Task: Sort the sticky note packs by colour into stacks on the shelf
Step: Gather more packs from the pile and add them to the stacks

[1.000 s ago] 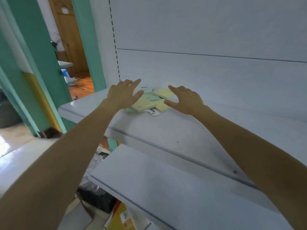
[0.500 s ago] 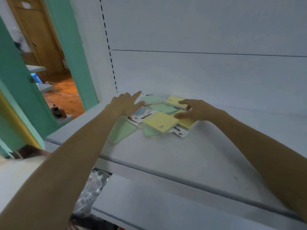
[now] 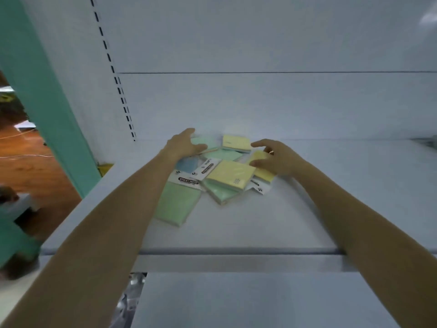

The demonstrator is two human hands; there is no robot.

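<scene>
We reach both arms over a pale grey shelf (image 3: 236, 223) toward a loose heap of sticky note packs (image 3: 220, 171) lying near the back panel (image 3: 260, 102), unsorted and overlapping. Our left hand (image 3: 183, 144) rests on the heap's far left side, fingers lightly curled over a mint-green pack (image 3: 203, 142) with the thumb pointing right; whether it grips that pack or only touches it we cannot tell. Our right hand (image 3: 275, 157) sits on the heap's right side, fingers spread and bent, its lower fingers pressed against a yellow pack (image 3: 261, 171) without closing around it. Between the hands lies another yellow pack (image 3: 236, 143) at the back, and a yellow pack (image 3: 230, 174) tilted on top of a green one (image 3: 218, 192). A blue pack (image 3: 188, 164) peeks out below our left wrist. A large light-green pack (image 3: 177, 202) with a white "STICKY NOTE" header lies nearest us, partly under our left forearm. A teal post (image 3: 47, 102) stands left of the shelf.
</scene>
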